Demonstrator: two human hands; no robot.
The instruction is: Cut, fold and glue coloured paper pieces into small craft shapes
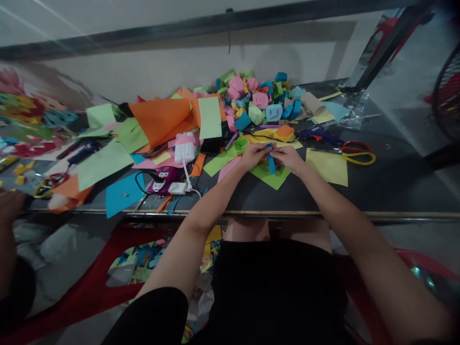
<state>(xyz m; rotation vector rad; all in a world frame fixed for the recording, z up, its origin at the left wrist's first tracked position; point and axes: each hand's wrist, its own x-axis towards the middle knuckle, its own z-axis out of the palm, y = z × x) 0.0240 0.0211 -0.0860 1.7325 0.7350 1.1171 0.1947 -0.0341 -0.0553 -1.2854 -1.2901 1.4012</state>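
A narrow blue strip (pixel 271 165), of paper or thin foam, hangs down between my two hands. My left hand (pixel 254 155) pinches its upper end from the left, and my right hand (pixel 288 157) pinches it from the right, with the fingertips nearly meeting. Beneath them lies a green sheet (pixel 271 178) on the dark table. A small green folded box shape (pixel 240 145) sits just left of my left hand. Behind my hands are yellow pieces with an orange piece (pixel 285 131) on top. Right of my right hand is a pale yellow sheet (pixel 327 166).
Red-and-yellow-handled scissors (pixel 359 154) and a blue glue gun (pixel 321 135) lie to the right. Colourful small folded shapes (pixel 259 99) are heaped at the back. A purple power strip (pixel 163 181) with cords stands left, among coloured sheets. Another person's hand (pixel 10 205) is at far left.
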